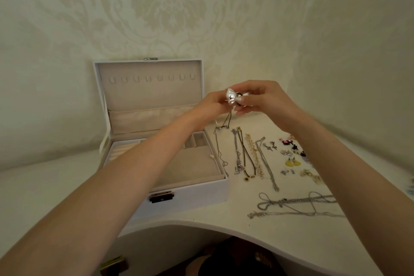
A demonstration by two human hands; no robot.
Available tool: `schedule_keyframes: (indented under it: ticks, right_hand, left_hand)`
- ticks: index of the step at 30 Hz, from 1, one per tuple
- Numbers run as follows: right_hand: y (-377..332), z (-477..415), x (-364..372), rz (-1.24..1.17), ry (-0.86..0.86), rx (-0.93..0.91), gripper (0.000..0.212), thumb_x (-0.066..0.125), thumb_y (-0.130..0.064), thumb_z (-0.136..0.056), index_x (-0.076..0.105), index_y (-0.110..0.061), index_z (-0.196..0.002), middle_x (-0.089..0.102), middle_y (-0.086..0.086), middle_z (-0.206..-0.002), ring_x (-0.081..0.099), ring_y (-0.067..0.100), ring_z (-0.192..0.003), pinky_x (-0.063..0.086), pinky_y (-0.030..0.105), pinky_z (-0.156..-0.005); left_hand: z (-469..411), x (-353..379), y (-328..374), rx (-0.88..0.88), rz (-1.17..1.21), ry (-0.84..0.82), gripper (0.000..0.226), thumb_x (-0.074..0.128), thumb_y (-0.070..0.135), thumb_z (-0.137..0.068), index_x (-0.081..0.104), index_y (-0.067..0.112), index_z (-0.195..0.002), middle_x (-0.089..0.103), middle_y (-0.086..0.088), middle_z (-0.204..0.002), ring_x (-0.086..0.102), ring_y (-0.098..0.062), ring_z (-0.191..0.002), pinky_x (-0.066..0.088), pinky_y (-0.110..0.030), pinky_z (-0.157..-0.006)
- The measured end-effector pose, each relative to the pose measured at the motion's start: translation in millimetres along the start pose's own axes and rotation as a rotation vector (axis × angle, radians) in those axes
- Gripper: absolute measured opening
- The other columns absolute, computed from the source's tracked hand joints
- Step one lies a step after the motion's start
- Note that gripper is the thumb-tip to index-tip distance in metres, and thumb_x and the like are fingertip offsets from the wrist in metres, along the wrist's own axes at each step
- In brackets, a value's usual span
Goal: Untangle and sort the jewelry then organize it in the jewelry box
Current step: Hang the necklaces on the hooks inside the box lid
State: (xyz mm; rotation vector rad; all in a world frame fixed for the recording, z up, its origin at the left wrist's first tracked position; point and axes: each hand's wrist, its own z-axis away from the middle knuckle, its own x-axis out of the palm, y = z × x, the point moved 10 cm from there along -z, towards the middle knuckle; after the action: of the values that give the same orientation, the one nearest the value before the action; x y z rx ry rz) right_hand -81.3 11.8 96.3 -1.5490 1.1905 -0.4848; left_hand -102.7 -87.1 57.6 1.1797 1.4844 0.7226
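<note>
Silver pendant [233,96]: you hold it up at mid-frame between both hands, above the table [268,242] and just right of the open lid [147,92].
Cord [229,119]: dark, it hangs from the pendant toward the far end of the laid-out row. You cannot tell whether its end touches the table.
Left hand [210,102]: your fingers curl round the pendant's left side and grip it.
Right hand [264,98]: your thumb and forefinger pinch the pendant's right side, and the other fingers are loosely bent.
Box [190,195]: white, left of centre. Its beige compartments look bare where your left arm does not hide them, and the lid's hooks carry nothing.
Necklaces [246,157]: several lie straight and side by side, just right of the box, each apart from the next.
Earrings [291,154]: they sit in small groups further right, close to your right forearm, some of them in pairs.
Chains [295,204]: the silver ones at lower right cross and loop over one another and look tangled.
Done: most pieces appear to be untangled and sorted by kind.
Left: freeing the lower-right chains, placing the pendant you hold, and moving everything into the box, which seems not yet begun.
</note>
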Motion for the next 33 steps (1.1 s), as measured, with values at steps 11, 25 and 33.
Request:
schedule_keyframes:
  ticks: [11,25,33]
  right_hand:
    - [33,5,21,0.093,-0.147,0.183,0.011,0.067,0.002,-0.083,0.066,-0.001,-0.093,0.068,0.026,-0.090,0.070,0.024,-0.069,0.060,0.034,-0.072]
    - [27,-4,59,0.067,-0.225,0.154,0.026,0.070,-0.008,-0.083,0.064,-0.011,-0.109,0.071,0.006,-0.078,0.063,0.009,-0.066,0.050,0.015,-0.063]
    - [22,-14,93,-0.082,-0.213,0.112,0.010,0.067,-0.007,-0.084,0.068,0.003,-0.088,0.074,0.005,-0.091,0.068,0.014,-0.082,0.054,0.024,-0.078]
  left_hand:
    - [1,-37,44,0.227,0.222,0.181,0.021,0.050,-0.012,-0.087,0.061,-0.005,-0.104,0.068,-0.015,-0.108,0.066,-0.020,-0.104,0.050,-0.028,-0.094]
    - [21,-66,83,0.422,-0.082,0.315,0.029,0.047,-0.017,-0.083,0.064,0.006,-0.090,0.069,-0.012,-0.098,0.069,-0.014,-0.090,0.051,-0.020,-0.084]
    - [48,-97,74,0.408,-0.078,0.322,0.024,0.051,-0.013,-0.086,0.062,0.009,-0.087,0.068,-0.008,-0.088,0.070,-0.016,-0.080,0.054,-0.027,-0.083]
